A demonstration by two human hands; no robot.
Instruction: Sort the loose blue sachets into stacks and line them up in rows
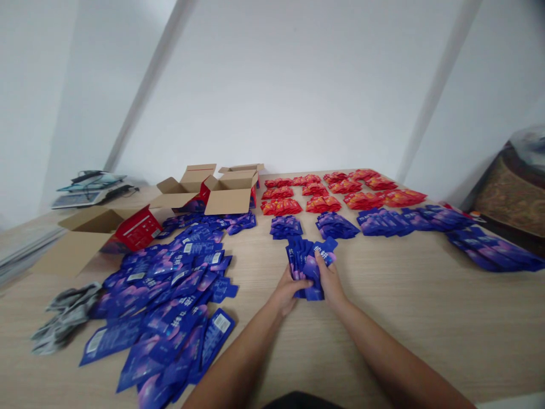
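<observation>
Between my two hands, over the middle of the table, is a fanned bunch of blue-purple sachets (300,250). My left hand (287,289) is closed round its left side, thumb across the front. On the right, my right hand (330,278) grips a sachet (315,275) at the front of the bunch, with white lettering showing. Just beyond my hands lie two neat stacks of blue sachets, one left (285,226) and one right (336,225). A big loose pile of the same blue sachets (170,307) spreads over the table to my left.
Several rows of red sachet stacks (322,204) lie at the back. More blue stacks (383,222) run to the right. Open cardboard boxes (230,199) stand at the back left, a nearer one (80,238) beside the pile. Grey gloves (66,318) lie at the left.
</observation>
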